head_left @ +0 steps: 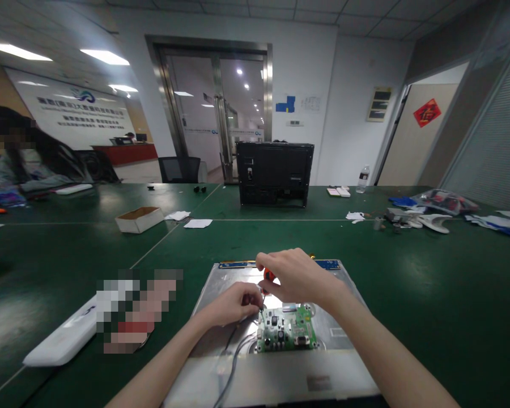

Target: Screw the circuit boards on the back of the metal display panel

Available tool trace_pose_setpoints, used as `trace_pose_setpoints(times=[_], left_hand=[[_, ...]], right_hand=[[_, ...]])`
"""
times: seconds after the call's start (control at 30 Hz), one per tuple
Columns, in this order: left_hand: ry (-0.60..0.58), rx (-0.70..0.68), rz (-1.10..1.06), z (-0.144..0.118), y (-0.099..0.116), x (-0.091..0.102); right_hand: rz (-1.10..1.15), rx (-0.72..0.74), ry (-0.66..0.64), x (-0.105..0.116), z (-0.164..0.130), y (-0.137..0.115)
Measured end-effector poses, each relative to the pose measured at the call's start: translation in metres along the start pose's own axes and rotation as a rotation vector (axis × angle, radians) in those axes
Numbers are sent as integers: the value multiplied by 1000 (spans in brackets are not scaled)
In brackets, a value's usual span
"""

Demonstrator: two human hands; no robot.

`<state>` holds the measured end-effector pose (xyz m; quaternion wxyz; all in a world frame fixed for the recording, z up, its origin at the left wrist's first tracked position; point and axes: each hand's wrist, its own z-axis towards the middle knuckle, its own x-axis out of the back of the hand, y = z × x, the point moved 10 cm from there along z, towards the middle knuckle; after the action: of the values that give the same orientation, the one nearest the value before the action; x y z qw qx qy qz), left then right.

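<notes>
My right hand (295,275) grips a screwdriver by its orange and black handle (269,275), the shaft pointing down. The tip meets the upper left corner of a green circuit board (287,328). Beside that corner, my left hand (240,300) is closed with thumb and fingers pinched near the shaft; what they hold, if anything, is hidden. The board lies on the silvery metal back of a flat display panel (212,289). Grey cables (233,362) run from the board's left side toward me. A narrow blue circuit strip (238,264) lines the panel's far edge.
Left of the panel lie a long white device (63,337) and a blurred pinkish object (148,311). Farther off are an open cardboard box (139,220), a black monitor housing (275,173) and a bottle (363,178). Loose parts (408,218) lie right. A person (29,147) sits far left.
</notes>
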<state>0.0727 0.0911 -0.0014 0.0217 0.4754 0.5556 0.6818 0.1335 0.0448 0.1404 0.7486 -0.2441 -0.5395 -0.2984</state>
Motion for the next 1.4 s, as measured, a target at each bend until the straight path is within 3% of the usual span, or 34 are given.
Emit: trace_pose_setpoints(times=[0.37, 0.63, 0.87, 1.17, 1.4], left_hand=[[-3, -18, -10, 1, 0, -1], [-8, -20, -28, 0, 2, -2], [-5, -16, -30, 1, -1, -2], [7, -20, -38, 0, 0, -3], [12, -30, -28, 1, -4, -3]], right_hand=[[56, 34, -5, 4, -4, -4], [-20, -22, -14, -1, 1, 2], [50, 38, -4, 3, -5, -5], [-19, -34, -26, -4, 1, 4], [80, 31, -16, 2, -3, -3]])
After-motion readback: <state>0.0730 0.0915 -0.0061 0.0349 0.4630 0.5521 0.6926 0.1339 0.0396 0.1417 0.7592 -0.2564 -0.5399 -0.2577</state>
